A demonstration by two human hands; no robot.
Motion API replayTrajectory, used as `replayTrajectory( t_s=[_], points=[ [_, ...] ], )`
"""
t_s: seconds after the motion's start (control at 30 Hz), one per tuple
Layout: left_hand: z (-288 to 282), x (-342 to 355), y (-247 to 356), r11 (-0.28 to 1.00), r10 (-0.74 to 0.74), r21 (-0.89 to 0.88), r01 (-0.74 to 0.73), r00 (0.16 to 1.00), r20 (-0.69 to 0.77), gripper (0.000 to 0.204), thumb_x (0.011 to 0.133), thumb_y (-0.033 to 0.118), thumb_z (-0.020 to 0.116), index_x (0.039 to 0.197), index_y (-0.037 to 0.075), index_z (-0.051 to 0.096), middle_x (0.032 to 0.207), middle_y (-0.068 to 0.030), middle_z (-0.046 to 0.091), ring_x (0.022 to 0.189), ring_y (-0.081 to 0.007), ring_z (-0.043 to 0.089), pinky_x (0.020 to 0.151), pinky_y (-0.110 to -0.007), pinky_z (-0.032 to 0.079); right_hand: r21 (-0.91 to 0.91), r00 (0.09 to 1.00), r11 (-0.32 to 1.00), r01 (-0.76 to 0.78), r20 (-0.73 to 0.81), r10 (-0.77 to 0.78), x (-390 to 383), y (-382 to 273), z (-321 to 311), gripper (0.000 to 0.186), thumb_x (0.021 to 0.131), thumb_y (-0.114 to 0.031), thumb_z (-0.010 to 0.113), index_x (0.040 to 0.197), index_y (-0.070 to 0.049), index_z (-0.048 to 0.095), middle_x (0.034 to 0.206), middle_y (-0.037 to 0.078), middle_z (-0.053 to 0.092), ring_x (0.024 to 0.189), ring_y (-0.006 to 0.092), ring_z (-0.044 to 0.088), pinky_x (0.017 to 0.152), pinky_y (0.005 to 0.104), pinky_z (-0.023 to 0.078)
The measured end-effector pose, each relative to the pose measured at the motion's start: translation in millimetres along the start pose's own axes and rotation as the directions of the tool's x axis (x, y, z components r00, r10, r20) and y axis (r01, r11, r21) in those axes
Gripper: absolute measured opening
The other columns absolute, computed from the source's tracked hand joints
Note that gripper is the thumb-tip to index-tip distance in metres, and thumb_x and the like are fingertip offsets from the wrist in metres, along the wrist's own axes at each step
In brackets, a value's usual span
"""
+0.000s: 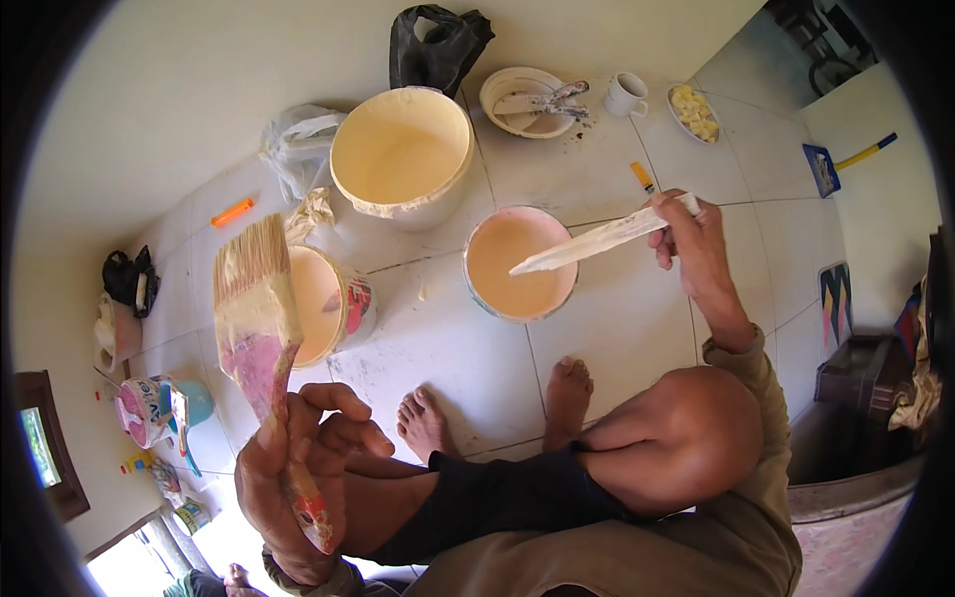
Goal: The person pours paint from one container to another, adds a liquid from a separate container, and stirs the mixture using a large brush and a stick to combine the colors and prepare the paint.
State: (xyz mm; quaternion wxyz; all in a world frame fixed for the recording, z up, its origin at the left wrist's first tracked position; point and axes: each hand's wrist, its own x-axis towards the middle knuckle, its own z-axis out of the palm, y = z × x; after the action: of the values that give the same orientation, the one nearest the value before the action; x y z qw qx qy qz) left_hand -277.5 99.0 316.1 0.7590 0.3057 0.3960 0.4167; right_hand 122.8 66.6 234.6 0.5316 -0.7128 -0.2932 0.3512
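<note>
— So, what sits nearest the fingers?

— The left hand [298,468] is curled tight around the pink handle of a wide paintbrush [261,328], bristles up and caked with cream paint. Just beyond those bristles a small tin [333,303] with a red and white label leans on its side, cream paint inside. Left of the hand stands a pink-and-white labelled tub [146,408].

— And the other side?

— The right hand [691,244] pinches the end of a flat stirring stick [597,242], fingers closed on it; its far tip hangs over a round pail [520,264] holding peach-coloured paint.

— The floor?

— Pale square floor tiles [617,338], smeared with paint, under bare feet.

— Further out?

— Past both hands, a big cream bucket [401,154] with thick yellowish paint, a white plastic bag [298,144] beside it, then a shallow bowl [525,101] with scrapers, a mug [625,95], a black bag [438,45] by the wall, and a blue dustpan [824,169] with a yellow handle.
</note>
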Motion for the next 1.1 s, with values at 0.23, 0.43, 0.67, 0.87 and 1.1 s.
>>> replayTrajectory(
  t_s=[0.23,0.43,0.67,0.87,1.1],
  points=[
    [0.1,-2.9,3.0,1.000,0.023,0.015,-0.022,1.000,-0.012,0.039,0.097,0.036,0.045,0.074,0.004,0.045,0.100,-0.0273,0.059,0.078,-0.0370,0.066,0.074,-0.043,0.055,-0.132,0.988,0.980,0.151,0.008,-0.151,-13.3,-47.6,3.8,0.021,0.091,-0.018,0.059,0.088,0.002,0.066,0.058,0.005,0.057,0.039,0.0074,0.045,0.037,0.0219,0.034],
    [-1.4,-0.2,-0.4,0.999,0.036,0.010,-0.037,0.999,0.018,0.038,0.097,0.035,0.045,0.074,0.004,0.045,0.100,-0.0277,0.059,0.078,-0.0374,0.067,0.074,-0.042,0.055,-0.174,0.985,0.970,0.168,-0.007,-0.172,-16.0,-51.4,1.8,0.022,0.092,-0.019,0.060,0.089,0.002,0.066,0.058,0.005,0.057,0.039,0.0068,0.045,0.037,0.0215,0.034],
    [-3.2,0.6,-0.8,0.999,0.032,0.011,-0.032,0.999,0.037,0.039,0.096,0.036,0.045,0.074,0.004,0.046,0.100,-0.0283,0.059,0.079,-0.0376,0.067,0.074,-0.042,0.056,-0.186,0.980,0.963,0.194,-0.005,-0.198,-17.3,-51.9,3.2,0.023,0.092,-0.020,0.060,0.088,0.002,0.066,0.058,0.004,0.057,0.040,0.0065,0.046,0.038,0.0214,0.035],
    [-3.0,-3.5,3.2,0.999,0.045,0.011,-0.045,0.999,0.016,0.039,0.096,0.036,0.046,0.074,0.004,0.046,0.099,-0.0285,0.059,0.079,-0.0380,0.067,0.074,-0.043,0.056,-0.217,0.979,0.955,0.202,0.019,-0.203,-18.6,-54.4,8.0,0.025,0.093,-0.021,0.060,0.088,0.002,0.067,0.058,0.004,0.057,0.040,0.0066,0.046,0.039,0.0219,0.036],
    [-3.4,0.3,-0.7,1.000,0.020,-0.009,-0.020,1.000,0.009,0.039,0.097,0.035,0.045,0.074,0.003,0.046,0.100,-0.0281,0.059,0.079,-0.0381,0.068,0.074,-0.044,0.057,-0.245,0.981,0.951,0.188,0.001,-0.194,-19.7,-52.1,6.0,0.025,0.093,-0.021,0.060,0.090,0.002,0.067,0.058,0.004,0.057,0.041,0.0068,0.047,0.039,0.0218,0.036]
  ],
)
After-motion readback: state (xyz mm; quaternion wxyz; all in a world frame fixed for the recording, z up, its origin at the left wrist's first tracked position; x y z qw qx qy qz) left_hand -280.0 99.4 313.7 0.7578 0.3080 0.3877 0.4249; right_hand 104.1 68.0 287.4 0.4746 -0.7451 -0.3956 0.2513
